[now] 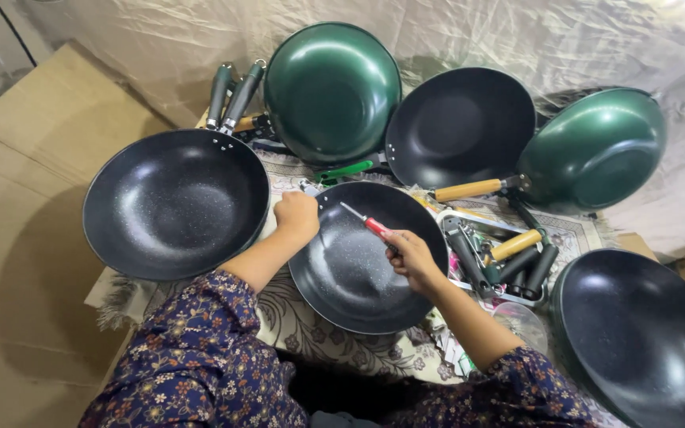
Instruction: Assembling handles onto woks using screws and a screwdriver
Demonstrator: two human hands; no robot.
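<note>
Head view: a black pan (358,273) is gripped at its rim by the closed left hand (296,215), while a red-handled screwdriver (366,224) is clasped in the right hand (410,255) over its bowl. A patterned cloth (311,329) is spread beneath, cardboard (33,198) alongside, crinkled sheeting (517,36) behind.

I see through one head camera, looking steeply down and close over my arms at the pans (366,257) spread ahead.
</note>
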